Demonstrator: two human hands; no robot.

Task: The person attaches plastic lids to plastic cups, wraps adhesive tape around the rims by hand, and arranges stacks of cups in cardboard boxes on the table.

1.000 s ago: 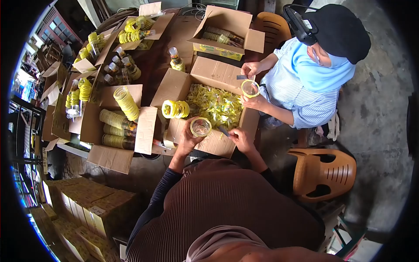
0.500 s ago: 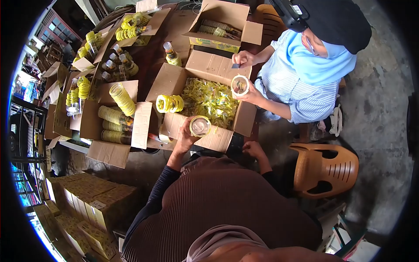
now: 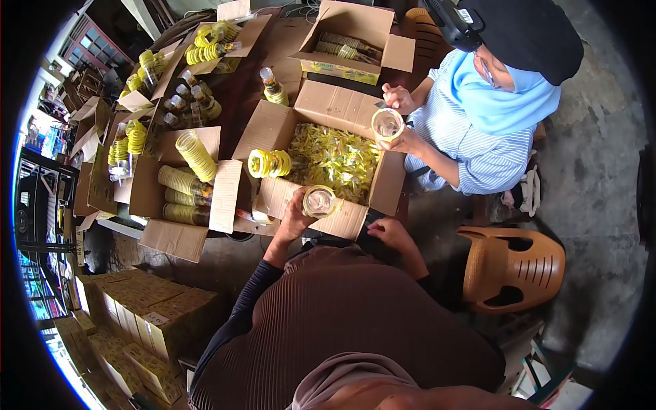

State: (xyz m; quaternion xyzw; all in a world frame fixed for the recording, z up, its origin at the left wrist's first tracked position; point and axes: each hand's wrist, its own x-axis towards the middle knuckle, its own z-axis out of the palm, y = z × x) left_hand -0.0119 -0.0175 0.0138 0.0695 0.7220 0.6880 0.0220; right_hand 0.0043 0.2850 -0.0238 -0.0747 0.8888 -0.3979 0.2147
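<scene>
Packed table [image 3: 242, 82], so if my left hand [image 3: 295, 217], wrapped round the clear cup [image 3: 319, 201] at the scrap box's [image 3: 388, 179] 6 o'clock, swings wide, the yellow-ringed stack [image 3: 268, 164] at 9 could roll; right hand [image 3: 391, 233] half-curled, can't tell if empty

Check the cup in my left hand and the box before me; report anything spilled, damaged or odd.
Nothing stands out. The yellow strips are jumbled but lie inside the box, and the cup in your left hand shows no obvious damage.
</scene>
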